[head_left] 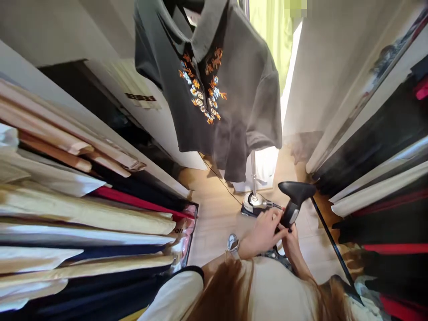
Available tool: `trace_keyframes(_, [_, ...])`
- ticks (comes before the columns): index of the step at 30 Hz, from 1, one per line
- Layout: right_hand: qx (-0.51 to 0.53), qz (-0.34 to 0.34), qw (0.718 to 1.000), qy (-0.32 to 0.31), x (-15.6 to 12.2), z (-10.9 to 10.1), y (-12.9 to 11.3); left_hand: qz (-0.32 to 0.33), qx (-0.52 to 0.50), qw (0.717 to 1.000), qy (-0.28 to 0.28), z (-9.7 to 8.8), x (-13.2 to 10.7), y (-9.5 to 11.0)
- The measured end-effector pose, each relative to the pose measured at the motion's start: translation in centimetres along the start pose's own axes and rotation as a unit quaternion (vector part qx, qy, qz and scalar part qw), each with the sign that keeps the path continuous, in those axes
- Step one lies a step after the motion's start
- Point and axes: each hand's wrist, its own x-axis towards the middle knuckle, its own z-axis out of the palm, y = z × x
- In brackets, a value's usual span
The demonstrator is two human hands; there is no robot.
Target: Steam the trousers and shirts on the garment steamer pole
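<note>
A dark short-sleeved shirt (247,89) with a collar and flower embroidery hangs in front of me. Below and to the right of it, my right hand (292,245) is wrapped round the handle of a black garment steamer (290,214), its wide head pointing up. My left hand (262,234) reaches across to the same handle, thumb and fingers bent about it; the fingertips are partly hidden. Faint steam drifts before the shirt. The steamer's base (254,201) with its metal pole (253,171) stands on the floor just beyond my hands.
Rows of hanging clothes line both sides, pale garments (83,209) at the left and dark ones (384,214) at the right. A black rail (331,236) runs low on the right. A thin cord (220,178) crosses the wooden floor (214,214). A yellow-green curtain (272,40) hangs behind the shirt.
</note>
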Motion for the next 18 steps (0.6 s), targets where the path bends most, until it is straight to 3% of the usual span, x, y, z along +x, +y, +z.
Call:
trace_keyframes(2, [0.02,-0.006,0.998,0.059,0.2,-0.8,-0.2,0.028,-0.036,0.999,0.012,-1.3,0.7,-0.6])
trace_keyframes(3, [0.027,-0.008,0.996,0.084,0.3,-1.4,-0.2,0.033,-0.039,0.997,0.058,-2.1,1.5,-1.2])
trace_keyframes(5, [0.048,-0.014,0.992,0.117,0.7,-2.5,0.0,0.03,0.001,0.976,0.216,-4.1,4.1,-2.3])
trace_keyframes(7, [0.077,-0.018,0.987,0.139,1.0,-3.5,0.4,0.022,0.072,0.922,0.38,-6.2,7.6,-3.0])
trace_keyframes(10, [0.106,-0.006,0.982,0.159,1.1,-4.6,1.1,0.021,0.127,0.851,0.509,-8.7,12.8,-1.7])
trace_keyframes(13, [0.092,-0.003,0.983,0.161,1.2,-5.4,1.9,0.064,0.128,0.832,0.536,-9.9,16.6,2.1])
trace_keyframes(16, [0.067,-0.031,0.982,0.175,2.0,-6.0,2.4,0.132,0.136,0.849,0.494,-9.9,19.6,6.3])
trace_keyframes(18, [0.049,-0.054,0.986,0.148,2.9,-6.4,2.4,0.161,0.149,0.861,0.459,-9.2,21.5,8.2])
